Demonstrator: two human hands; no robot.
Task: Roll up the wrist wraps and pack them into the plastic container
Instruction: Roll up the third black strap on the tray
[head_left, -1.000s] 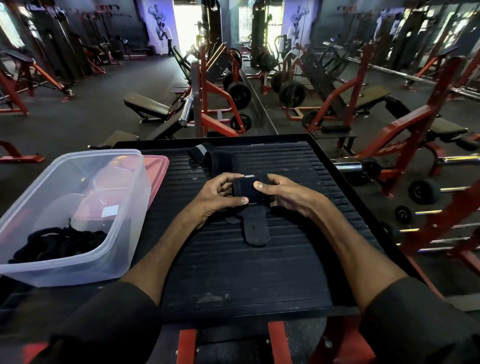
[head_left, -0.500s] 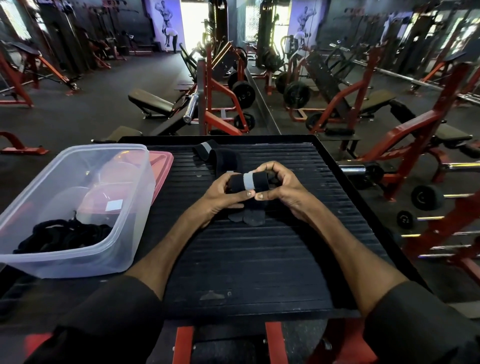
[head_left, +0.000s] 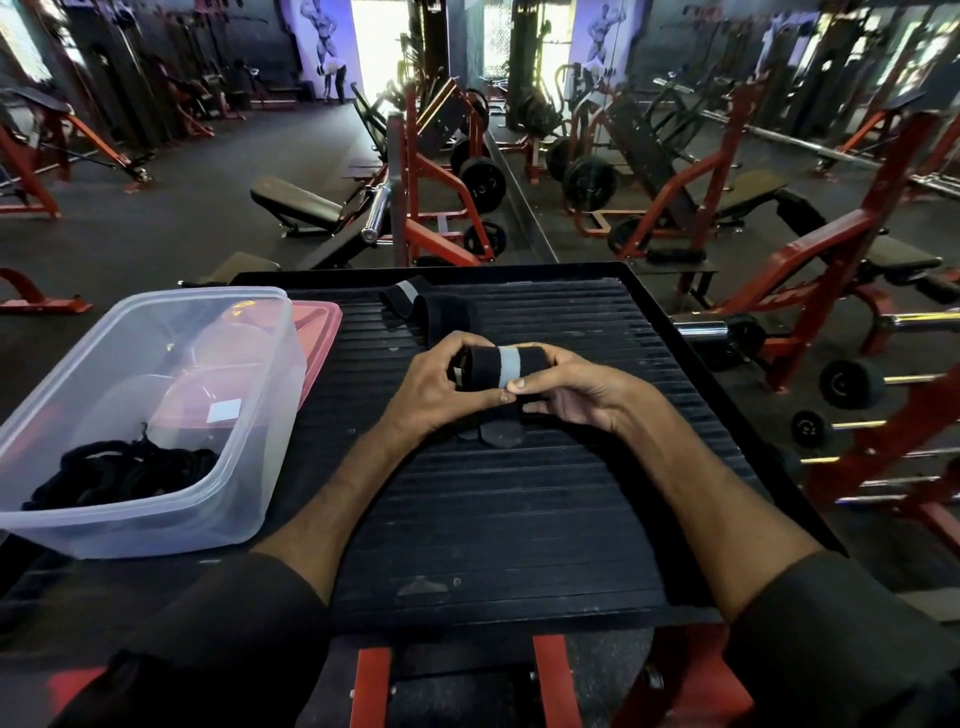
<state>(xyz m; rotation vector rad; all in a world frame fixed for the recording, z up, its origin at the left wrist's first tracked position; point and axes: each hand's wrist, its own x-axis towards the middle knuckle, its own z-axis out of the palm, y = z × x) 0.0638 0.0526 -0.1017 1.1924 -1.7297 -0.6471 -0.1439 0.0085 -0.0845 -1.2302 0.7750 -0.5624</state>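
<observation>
While the fingers (head_left: 470, 358) of the left hand (head_left: 441, 387) curl over one end of a rolled black wrist wrap (head_left: 501, 362), the right hand (head_left: 571, 387) grips the other end, its thumb pressed at the grey band around the roll. Both hands hold the roll just above the ribbed black tabletop (head_left: 519, 509), and the wrap's loose tail (head_left: 498, 431) lies on that surface beneath them. Beyond the hands, a second wrist wrap (head_left: 431, 309) lies unrolled. To the left stands the clear plastic container (head_left: 156, 509), with black wraps (head_left: 124, 473) piled inside and a pink lid (head_left: 319, 332) behind it.
</observation>
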